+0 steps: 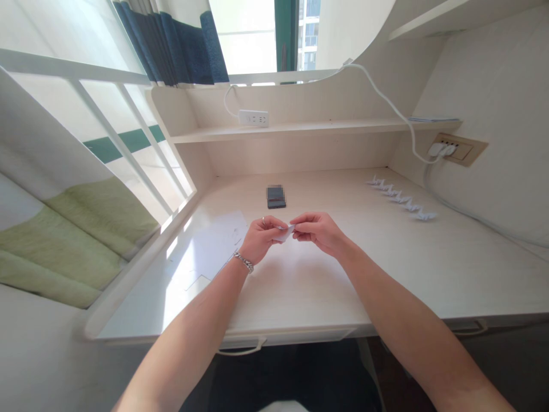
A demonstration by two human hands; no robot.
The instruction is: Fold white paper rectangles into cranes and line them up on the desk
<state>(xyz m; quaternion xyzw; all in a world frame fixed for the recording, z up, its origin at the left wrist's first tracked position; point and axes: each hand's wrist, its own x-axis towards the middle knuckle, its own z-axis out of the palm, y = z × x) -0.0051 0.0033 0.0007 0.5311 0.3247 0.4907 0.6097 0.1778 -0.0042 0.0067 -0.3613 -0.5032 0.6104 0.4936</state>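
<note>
Between my two hands is a small piece of folded white paper [286, 233], held above the desk. My left hand [261, 236], with a ring and a chain bracelet, pinches its left side between thumb and fingers. On the other side my right hand [319, 232] grips the paper's right edge with its fingertips. The fingers cover part of the folds. Loose white sheets [218, 240] lie on the desk left of my left hand. Several small folded paper cranes [401, 198] stand in a slanting row at the back right.
A dark phone-like device [276, 197] lies on the desk [326, 292] beyond my hands. The shelf [309, 129] above carries a white power strip [253, 118]. A white cable [398, 111] runs down to the wall socket [461, 150]. Bed rails [122, 140] border the left side.
</note>
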